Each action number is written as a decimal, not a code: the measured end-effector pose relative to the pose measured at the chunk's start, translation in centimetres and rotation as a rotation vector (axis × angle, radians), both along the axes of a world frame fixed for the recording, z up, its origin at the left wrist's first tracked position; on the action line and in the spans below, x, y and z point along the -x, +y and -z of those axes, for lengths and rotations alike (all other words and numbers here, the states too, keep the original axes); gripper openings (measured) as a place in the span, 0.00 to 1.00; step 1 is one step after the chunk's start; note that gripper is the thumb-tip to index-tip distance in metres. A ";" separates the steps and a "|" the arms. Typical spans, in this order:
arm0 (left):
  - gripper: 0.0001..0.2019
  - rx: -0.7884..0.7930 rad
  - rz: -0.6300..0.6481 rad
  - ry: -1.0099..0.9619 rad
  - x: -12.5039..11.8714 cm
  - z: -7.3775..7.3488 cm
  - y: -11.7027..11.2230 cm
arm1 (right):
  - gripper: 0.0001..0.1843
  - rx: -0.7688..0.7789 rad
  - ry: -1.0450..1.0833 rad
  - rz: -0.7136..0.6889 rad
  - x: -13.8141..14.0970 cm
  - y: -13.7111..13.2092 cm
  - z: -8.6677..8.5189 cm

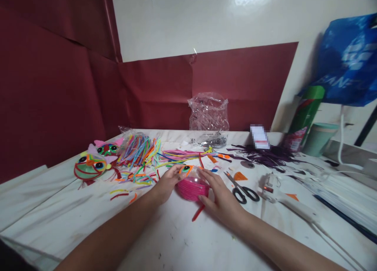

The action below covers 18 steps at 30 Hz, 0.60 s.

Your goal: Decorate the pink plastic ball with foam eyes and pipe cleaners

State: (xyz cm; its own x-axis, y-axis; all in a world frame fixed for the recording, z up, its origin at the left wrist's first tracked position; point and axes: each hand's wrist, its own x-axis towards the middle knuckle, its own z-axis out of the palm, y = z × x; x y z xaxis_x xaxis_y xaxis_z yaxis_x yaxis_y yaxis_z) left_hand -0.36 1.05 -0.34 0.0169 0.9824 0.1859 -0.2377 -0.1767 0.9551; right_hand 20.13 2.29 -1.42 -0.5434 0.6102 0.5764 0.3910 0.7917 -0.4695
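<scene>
Head view: pink craft [191,189] between left hand [168,183], right hand [219,195]; each grip holding one side.

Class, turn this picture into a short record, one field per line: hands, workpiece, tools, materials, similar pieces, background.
Hands: left hand and right hand hold the pink craft piece from either side
Workpiece: pink below, clear above, with an orange-rimmed eye; a red strip shows beside it, near the right thumb
Tools: black-handled scissors and white glue gun, right of the hands
Materials: multicoloured strips, left; purple strands, back right
Similar pieces: two eyed pieces, far left
Background: clear plastic bag before dark red sheeting
</scene>
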 end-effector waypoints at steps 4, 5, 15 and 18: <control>0.18 -0.011 0.017 0.019 0.0 0.0 -0.1 | 0.35 -0.030 -0.012 -0.005 -0.2 -0.2 0.2; 0.19 -0.016 0.024 0.031 0.0 0.0 -0.1 | 0.35 -0.046 -0.014 -0.008 -0.2 -0.2 0.3; 0.20 -0.158 0.045 0.297 -0.6 0.1 -0.8 | 0.36 -0.331 -0.212 0.028 -0.5 -1.3 -0.9; 0.20 -0.192 0.038 0.334 -0.8 0.4 -0.9 | 0.35 -0.351 -0.201 0.017 -0.5 -1.3 -0.8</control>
State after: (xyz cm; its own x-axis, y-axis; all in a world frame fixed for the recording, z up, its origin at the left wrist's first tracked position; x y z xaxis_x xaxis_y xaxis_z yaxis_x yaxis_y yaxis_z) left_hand 0.46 0.19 -0.70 0.1429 0.9279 0.3443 0.0711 -0.3566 0.9315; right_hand 20.64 0.99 -0.66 -0.6581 0.4051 0.6347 0.4617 0.8830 -0.0849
